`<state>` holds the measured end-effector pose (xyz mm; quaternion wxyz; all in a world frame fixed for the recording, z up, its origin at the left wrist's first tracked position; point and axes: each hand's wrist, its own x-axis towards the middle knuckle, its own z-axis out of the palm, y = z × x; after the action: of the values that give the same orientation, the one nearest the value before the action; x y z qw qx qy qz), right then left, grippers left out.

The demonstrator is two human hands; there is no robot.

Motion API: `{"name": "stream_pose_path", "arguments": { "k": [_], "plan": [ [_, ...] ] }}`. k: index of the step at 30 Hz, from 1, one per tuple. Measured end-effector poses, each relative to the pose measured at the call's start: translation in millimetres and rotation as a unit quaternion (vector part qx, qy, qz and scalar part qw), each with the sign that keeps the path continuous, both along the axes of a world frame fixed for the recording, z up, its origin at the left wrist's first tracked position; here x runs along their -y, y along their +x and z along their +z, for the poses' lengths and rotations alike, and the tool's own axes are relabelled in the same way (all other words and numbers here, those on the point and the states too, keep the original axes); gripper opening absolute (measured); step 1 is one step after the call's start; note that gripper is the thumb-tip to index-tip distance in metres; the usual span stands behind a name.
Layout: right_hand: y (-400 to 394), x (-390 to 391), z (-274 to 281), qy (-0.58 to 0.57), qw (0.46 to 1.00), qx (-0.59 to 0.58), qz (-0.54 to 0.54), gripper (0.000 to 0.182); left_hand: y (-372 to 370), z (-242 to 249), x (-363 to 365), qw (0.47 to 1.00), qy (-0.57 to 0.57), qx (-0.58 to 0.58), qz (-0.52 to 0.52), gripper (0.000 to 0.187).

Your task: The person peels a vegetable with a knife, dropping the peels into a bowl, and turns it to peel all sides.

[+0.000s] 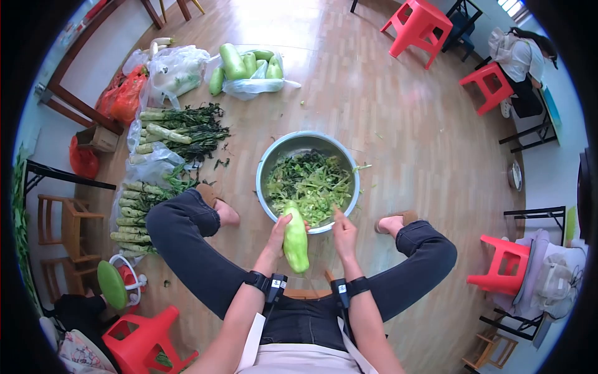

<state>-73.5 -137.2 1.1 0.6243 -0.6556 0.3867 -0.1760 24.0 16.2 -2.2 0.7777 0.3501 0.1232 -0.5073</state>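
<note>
My left hand [278,234] is wrapped round a long pale green gourd [296,246], which tilts over the near rim of a steel basin [261,177]. Patches of its skin look lighter, as if peeled. Inside the basin lies a heap of green peelings and dark leaf scraps [309,181]. Beside the gourd, just right of it, my right hand [344,234] is closed near the basin's edge. A small tan tip shows above its fingers, but what it grips is too small to make out.
Leafy stalks [177,132] lie in bundles at left. Whole gourds [233,61] fill a plastic bag beyond, near red bags [129,93]. Red stools [418,28] stand around the room. A person [522,62] sits at the far right. My knees flank the basin.
</note>
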Motion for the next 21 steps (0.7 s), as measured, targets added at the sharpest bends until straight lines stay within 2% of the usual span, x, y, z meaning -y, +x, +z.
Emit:
{"name": "stream_pose_path", "arguments": {
  "k": [1,2,5,8,12,15,21],
  "plan": [
    [2.6,-8.8,11.5,-0.041,0.998,0.030,0.043,0.030,1.3,5.5,3.1,0.999,0.023,0.013,0.020,0.045],
    [1.0,-15.9,25.2,-0.066,0.995,-0.010,0.078,0.029,2.6,11.5,4.0,0.999,0.023,0.011,0.030,0.040],
    [-1.9,-31.4,25.9,-0.061,0.988,-0.031,0.137,0.029,2.6,15.6,1.6,0.995,0.039,0.076,0.048,0.036],
    [2.9,-37.7,30.7,-0.114,0.981,-0.016,0.154,0.029,0.9,8.8,1.1,0.995,0.056,0.050,0.067,0.031],
    [4.1,-37.7,36.2,-0.178,0.970,-0.021,0.165,0.029,-1.2,-0.4,2.3,0.994,0.061,0.075,0.047,0.027],
    [2.6,-36.3,37.9,-0.219,0.959,-0.030,0.177,0.029,-3.1,-11.4,-2.6,0.997,0.069,0.023,0.022,0.024],
    [3.8,-30.3,39.7,-0.289,0.939,-0.007,0.187,0.032,-3.7,-12.1,-5.3,0.991,0.105,0.086,-0.014,0.026]
  ]
}}
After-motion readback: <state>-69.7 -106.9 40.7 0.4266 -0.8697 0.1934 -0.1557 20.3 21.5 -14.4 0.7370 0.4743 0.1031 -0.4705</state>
